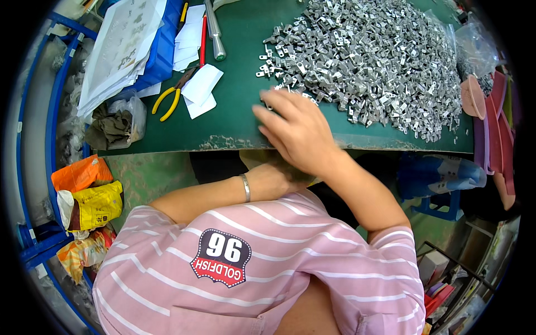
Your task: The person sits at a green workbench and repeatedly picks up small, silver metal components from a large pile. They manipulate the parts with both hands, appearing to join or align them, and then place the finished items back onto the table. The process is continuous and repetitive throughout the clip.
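Hundreds of small metal pieces [379, 61] lie in a broad heap on the green table [237, 106], and spilling looks like the main risk. The heap thins out at its left side, where single pieces sit loose, and on the right it runs down close to the table's front edge. A sleeve or forearm brushing that side could push some over onto the floor [151, 173].

The right hand [296, 123] is over the front edge of the table, just beside the heap's near left corner. Its fingers are spread apart and blurred; what is under the palm is hidden, so a piece there could be knocked away unseen. The left hand [271, 181] is lower, below the table edge and partly covered by the right wrist. I cannot tell whether it is closed on anything; a small piece held there could slip down out of sight. With the arms crossing so closely, one might also bump the other, and the metal bracelet [245, 188] could catch.

Farther left, the pliers [167, 103] lie open beside some white paper [202, 89]. A stray piece sliding that way could end up under the paper and be missed.
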A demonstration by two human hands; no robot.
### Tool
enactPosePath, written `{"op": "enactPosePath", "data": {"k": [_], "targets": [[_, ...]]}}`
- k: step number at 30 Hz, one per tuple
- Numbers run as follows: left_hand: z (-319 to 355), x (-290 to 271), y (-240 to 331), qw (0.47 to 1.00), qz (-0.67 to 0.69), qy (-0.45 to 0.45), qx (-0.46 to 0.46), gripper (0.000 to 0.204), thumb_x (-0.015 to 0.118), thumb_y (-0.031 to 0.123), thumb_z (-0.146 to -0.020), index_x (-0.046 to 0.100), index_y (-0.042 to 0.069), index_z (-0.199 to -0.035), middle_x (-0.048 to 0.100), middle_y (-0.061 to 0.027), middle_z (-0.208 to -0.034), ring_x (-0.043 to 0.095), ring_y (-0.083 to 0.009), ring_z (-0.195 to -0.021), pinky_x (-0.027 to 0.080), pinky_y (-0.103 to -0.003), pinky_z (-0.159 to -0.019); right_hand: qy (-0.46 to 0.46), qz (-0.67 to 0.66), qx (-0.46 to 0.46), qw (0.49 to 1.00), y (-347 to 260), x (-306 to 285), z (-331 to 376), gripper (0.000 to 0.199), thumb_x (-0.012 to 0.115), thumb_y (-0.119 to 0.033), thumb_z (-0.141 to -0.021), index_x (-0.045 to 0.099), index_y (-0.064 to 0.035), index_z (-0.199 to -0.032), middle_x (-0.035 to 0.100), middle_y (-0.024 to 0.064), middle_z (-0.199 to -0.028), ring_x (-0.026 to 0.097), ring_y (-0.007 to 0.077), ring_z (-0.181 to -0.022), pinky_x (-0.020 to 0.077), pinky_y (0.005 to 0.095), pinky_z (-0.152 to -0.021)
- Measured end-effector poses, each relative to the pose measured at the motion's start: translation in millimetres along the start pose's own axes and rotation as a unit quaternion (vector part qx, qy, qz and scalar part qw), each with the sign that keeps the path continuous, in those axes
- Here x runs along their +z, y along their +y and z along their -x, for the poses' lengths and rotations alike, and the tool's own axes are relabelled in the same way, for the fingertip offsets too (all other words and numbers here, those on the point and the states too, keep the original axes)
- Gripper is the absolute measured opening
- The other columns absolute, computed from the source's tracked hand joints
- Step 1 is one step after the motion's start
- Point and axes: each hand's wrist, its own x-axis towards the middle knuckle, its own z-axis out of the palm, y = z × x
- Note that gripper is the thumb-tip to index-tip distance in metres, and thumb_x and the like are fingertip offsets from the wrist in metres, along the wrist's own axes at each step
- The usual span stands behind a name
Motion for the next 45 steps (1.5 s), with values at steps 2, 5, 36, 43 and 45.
{"op": "enactPosePath", "data": {"k": [2, 5, 36, 43, 45], "targets": [[0.8, -13.5, 2.1, 0.993, -0.031, -0.114, -0.012, 0.045, 0.051, 0.013, -0.093, 0.062, 0.025, -0.135, 0.059, -0.0028, -0.071, 0.064, -0.0229, -0.068, 0.051, -0.041, -0.069, -0.032, 0.072, 0.016, 0.997, 17.4, 11.4, -19.3, 0.025, 0.071, -0.018, -0.084, 0.066, -0.0089, -0.107, 0.064, 0.0081, -0.116, 0.059, 0.0275, -0.115, 0.0446, 0.0437, -0.096], [-0.3, -20.4, -0.7, 0.994, -0.011, -0.113, -0.002, 0.045, 0.051, 0.013, -0.093, 0.062, 0.024, -0.135, 0.061, -0.0048, -0.073, 0.065, -0.0252, -0.068, 0.052, -0.041, -0.068, -0.081, 0.083, 0.062, 0.991, 21.3, 7.3, -8.9, 0.025, 0.071, -0.018, -0.084, 0.066, -0.0098, -0.107, 0.064, 0.0073, -0.115, 0.060, 0.0258, -0.112, 0.0447, 0.0416, -0.092], [-26.7, -89.6, -1.5, 0.931, 0.105, 0.305, -0.172, 0.018, 0.076, -0.003, -0.081, 0.068, 0.002, -0.096, 0.063, -0.0106, -0.097, 0.063, -0.0226, -0.075, 0.051, -0.032, -0.065, 0.070, -0.079, 0.085, 0.991, -0.5, -34.2, 71.1, 0.031, 0.076, 0.003, -0.071, 0.070, -0.0034, -0.100, 0.065, 0.0097, -0.099, 0.063, 0.0293, -0.087, 0.0486, 0.0407, -0.075], [-35.2, -92.2, -19.9, 0.941, 0.052, 0.289, -0.169, 0.017, 0.075, -0.003, -0.082, 0.067, 0.000, -0.097, 0.061, -0.0088, -0.092, 0.062, -0.0169, -0.071, 0.050, -0.028, -0.063, 0.033, 0.095, 0.195, 0.976, 5.4, -38.4, 48.1, 0.022, 0.074, -0.003, -0.079, 0.070, -0.0089, -0.100, 0.068, 0.0026, -0.101, 0.061, 0.0263, -0.096, 0.0418, 0.0396, -0.082], [-34.8, -96.5, -13.9, 0.922, 0.115, 0.303, -0.211, 0.016, 0.075, -0.003, -0.082, 0.067, 0.000, -0.096, 0.061, -0.0083, -0.090, 0.062, -0.0160, -0.070, 0.050, -0.028, -0.062, 0.026, 0.100, 0.199, 0.975, 6.0, -40.2, 48.7, 0.022, 0.074, -0.004, -0.079, 0.070, -0.0094, -0.100, 0.068, 0.0020, -0.101, 0.061, 0.0253, -0.097, 0.0411, 0.0396, -0.083]]}}
